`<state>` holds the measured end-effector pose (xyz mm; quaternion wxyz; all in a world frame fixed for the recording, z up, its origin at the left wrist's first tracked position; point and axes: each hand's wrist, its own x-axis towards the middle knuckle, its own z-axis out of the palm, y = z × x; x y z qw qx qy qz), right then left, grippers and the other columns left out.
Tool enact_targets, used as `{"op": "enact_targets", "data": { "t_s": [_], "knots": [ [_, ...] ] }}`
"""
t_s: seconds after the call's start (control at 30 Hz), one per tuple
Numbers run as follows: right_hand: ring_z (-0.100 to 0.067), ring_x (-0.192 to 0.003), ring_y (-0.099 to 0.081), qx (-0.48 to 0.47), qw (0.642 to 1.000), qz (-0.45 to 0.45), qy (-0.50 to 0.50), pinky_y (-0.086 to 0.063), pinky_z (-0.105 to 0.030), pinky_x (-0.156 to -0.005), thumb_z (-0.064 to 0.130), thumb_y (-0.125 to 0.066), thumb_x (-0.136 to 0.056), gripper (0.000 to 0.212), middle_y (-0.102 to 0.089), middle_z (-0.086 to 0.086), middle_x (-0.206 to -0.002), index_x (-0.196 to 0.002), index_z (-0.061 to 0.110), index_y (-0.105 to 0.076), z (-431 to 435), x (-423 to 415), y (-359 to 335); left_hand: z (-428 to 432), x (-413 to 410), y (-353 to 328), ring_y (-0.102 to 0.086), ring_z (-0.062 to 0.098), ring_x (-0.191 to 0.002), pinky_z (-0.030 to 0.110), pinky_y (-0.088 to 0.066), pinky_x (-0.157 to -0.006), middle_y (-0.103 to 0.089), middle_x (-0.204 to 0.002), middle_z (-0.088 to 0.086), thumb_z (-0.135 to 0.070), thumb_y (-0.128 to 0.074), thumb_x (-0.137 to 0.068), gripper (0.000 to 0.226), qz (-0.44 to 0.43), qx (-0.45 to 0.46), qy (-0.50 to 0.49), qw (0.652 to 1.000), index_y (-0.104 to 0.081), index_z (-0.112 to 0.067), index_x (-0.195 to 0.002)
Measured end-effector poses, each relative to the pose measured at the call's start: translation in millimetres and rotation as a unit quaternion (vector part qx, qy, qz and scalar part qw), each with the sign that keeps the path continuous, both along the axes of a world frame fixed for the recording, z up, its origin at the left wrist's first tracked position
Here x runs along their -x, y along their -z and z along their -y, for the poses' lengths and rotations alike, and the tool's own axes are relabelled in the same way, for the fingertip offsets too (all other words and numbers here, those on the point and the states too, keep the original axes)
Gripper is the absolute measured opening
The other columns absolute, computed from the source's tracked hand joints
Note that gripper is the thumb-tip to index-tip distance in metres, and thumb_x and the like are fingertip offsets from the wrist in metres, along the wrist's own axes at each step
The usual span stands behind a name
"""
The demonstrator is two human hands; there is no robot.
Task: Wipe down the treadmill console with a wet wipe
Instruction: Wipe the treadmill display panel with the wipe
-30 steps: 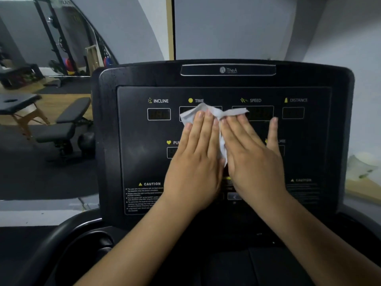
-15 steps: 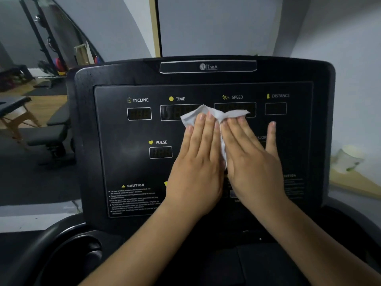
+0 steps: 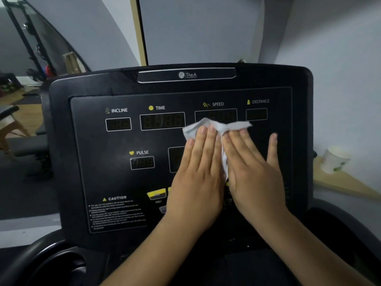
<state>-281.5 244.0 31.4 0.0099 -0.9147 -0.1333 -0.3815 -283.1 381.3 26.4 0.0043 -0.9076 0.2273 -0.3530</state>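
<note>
While both hands, left (image 3: 195, 174) and right (image 3: 252, 174), lie flat with open grip pinning the wipe (image 3: 218, 125) on the console (image 3: 99, 162), it looks limp, light, bunching; best pressed by palms.

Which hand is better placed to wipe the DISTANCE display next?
The right hand, probably. It lies flat on the wet wipe on the side nearer the DISTANCE display, its little finger already spread below it. The left hand sits farther left.

Bare forearms, left hand (image 3: 198, 172); right hand (image 3: 253, 174)
</note>
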Motion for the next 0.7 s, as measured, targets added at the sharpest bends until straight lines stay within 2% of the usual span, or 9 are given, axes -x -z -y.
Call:
{"op": "enact_targets", "data": {
  "t_s": [0.1,0.2,0.3,0.37,0.47,0.6,0.7],
  "knots": [
    [-0.024,-0.141,-0.031,0.007,1.0,0.003,-0.008,-0.013,-0.067,-0.112,0.025,-0.036,-0.092,0.054,-0.042,-0.012,-0.148,-0.144,0.007,-0.034,9,5,11,4,4,10,0.0,0.037,-0.149,0.05,-0.009,-0.121,-0.004,-0.16,0.026,-0.029,-0.03,-0.101,0.065,0.002,0.004,0.014,1.0,-0.008,0.007,-0.151],
    [-0.023,-0.142,-0.031,0.004,1.0,0.013,0.012,-0.011,-0.067,-0.113,0.025,-0.043,-0.093,0.054,-0.042,-0.011,-0.149,-0.144,0.006,-0.036,14,-9,-7,15,-7,-10,0.005,0.037,-0.149,0.049,-0.005,-0.121,0.001,-0.16,0.026,-0.031,-0.017,-0.102,0.064,0.013,-0.003,0.002,1.0,-0.001,0.006,-0.151],
    [-0.022,-0.143,-0.03,-0.023,0.999,0.021,0.024,-0.01,-0.066,-0.114,0.023,-0.037,-0.096,0.051,-0.042,-0.01,-0.149,-0.144,0.007,-0.038,17,-15,-18,24,-13,-21,0.01,0.038,-0.148,0.05,-0.003,-0.121,0.007,-0.159,0.027,-0.031,-0.01,-0.101,0.063,0.006,0.001,-0.011,1.0,0.004,0.006,-0.151],
    [-0.022,-0.143,-0.028,-0.022,0.999,0.018,0.026,-0.01,-0.066,-0.114,0.025,-0.035,-0.095,0.054,-0.04,-0.01,-0.15,-0.146,0.008,-0.032,20,-8,-8,26,-8,-11,0.011,0.038,-0.148,0.05,-0.003,-0.121,0.009,-0.159,0.026,-0.032,-0.01,-0.102,0.063,0.002,0.001,-0.004,1.0,0.004,0.005,-0.151],
    [-0.024,-0.142,-0.028,-0.003,1.0,0.013,0.017,-0.01,-0.067,-0.113,0.024,-0.036,-0.091,0.057,-0.04,-0.012,-0.149,-0.145,0.008,-0.026,29,3,14,27,1,11,0.006,0.037,-0.149,0.05,-0.006,-0.121,0.004,-0.16,0.026,-0.033,-0.021,-0.103,0.065,0.001,-0.004,0.019,1.0,-0.002,0.005,-0.152],
    [-0.025,-0.142,-0.032,-0.006,0.999,0.019,0.027,-0.009,-0.067,-0.113,0.023,-0.042,-0.093,0.053,-0.043,-0.013,-0.148,-0.143,0.006,-0.036,40,-7,2,37,-9,-4,0.006,0.036,-0.149,0.048,-0.004,-0.122,0.003,-0.16,0.025,-0.033,-0.019,-0.103,0.065,0.016,-0.015,0.024,0.999,0.0,0.006,-0.151],
    [-0.023,-0.141,-0.033,-0.032,0.999,0.022,0.037,-0.012,-0.067,-0.113,0.023,-0.037,-0.095,0.05,-0.045,-0.011,-0.148,-0.143,0.007,-0.041,44,-17,-16,48,-17,-22,0.01,0.037,-0.149,0.049,-0.003,-0.121,0.007,-0.16,0.026,-0.031,-0.014,-0.103,0.064,0.015,-0.015,0.015,1.0,0.004,0.006,-0.151]
  ]
}}
